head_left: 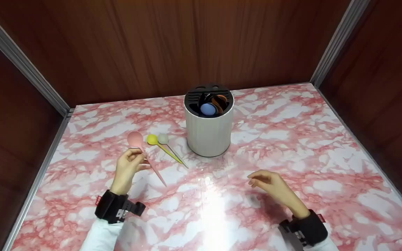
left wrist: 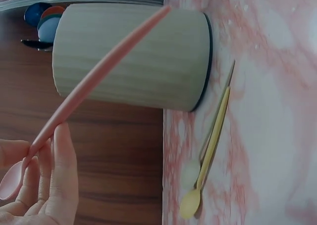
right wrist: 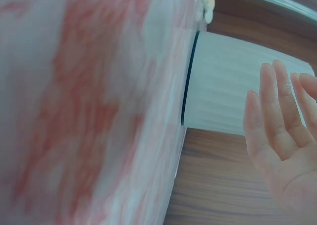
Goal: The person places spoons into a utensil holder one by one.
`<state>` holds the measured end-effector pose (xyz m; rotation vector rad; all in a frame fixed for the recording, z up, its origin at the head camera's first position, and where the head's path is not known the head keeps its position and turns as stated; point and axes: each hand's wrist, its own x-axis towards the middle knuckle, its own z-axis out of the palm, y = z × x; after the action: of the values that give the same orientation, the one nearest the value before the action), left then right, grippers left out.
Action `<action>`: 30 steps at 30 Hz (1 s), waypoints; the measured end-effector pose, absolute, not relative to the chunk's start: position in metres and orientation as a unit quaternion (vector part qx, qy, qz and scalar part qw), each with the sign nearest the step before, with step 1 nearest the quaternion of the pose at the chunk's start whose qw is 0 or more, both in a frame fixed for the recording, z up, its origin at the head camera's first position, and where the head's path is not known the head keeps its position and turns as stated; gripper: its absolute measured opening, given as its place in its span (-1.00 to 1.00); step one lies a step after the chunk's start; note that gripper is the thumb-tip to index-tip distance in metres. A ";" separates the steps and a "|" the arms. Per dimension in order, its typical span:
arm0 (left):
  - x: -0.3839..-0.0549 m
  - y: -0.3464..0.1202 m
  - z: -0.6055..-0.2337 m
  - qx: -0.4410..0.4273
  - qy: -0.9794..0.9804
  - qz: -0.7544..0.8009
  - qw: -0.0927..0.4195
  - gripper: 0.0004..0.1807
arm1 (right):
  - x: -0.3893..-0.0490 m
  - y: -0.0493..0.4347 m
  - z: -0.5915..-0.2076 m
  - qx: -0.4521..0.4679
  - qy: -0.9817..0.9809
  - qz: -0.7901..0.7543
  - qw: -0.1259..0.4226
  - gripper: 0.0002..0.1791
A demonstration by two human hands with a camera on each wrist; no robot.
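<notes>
A pink spoon [head_left: 135, 139] is pinched near its bowl between the thumb and fingers of my left hand [head_left: 130, 167], lifted off the table. In the left wrist view its long pink handle [left wrist: 101, 71] slants up across the cylindrical holder. Beside it on the table lie a yellow spoon [head_left: 152, 139] and a pale grey-green spoon [head_left: 163, 138], handles close together. My right hand [head_left: 272, 184] hovers over the table to the right, holding nothing, its fingers loosely extended. In the right wrist view the right hand [right wrist: 282, 131] appears in front of the holder.
A cream ribbed cylindrical holder [head_left: 208, 136] with a black slotted top stands at the back middle. A blue round-ended utensil [head_left: 208, 109] and several dark and orange ones poke out of it. Brown wood-grain panels [head_left: 194, 45] enclose the marbled pink-and-white table [head_left: 274, 139].
</notes>
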<state>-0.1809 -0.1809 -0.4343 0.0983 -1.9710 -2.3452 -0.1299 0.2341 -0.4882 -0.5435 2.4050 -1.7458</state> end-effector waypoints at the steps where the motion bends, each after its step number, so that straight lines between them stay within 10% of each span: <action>1: -0.181 -0.178 -0.435 0.029 -0.641 -0.766 0.038 -0.93 | -0.131 0.233 -0.488 -0.184 0.795 -0.575 0.057 -0.73; 30: -0.177 -0.094 -0.455 -0.028 -0.607 -0.794 -0.035 -0.88 | -0.158 0.174 -0.473 -0.220 0.790 -0.567 0.083 -0.73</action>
<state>-0.1773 -0.0941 -0.4552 -0.0900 -1.9499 -2.5495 -0.1584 0.1742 -0.4728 -0.6569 2.3568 -1.6920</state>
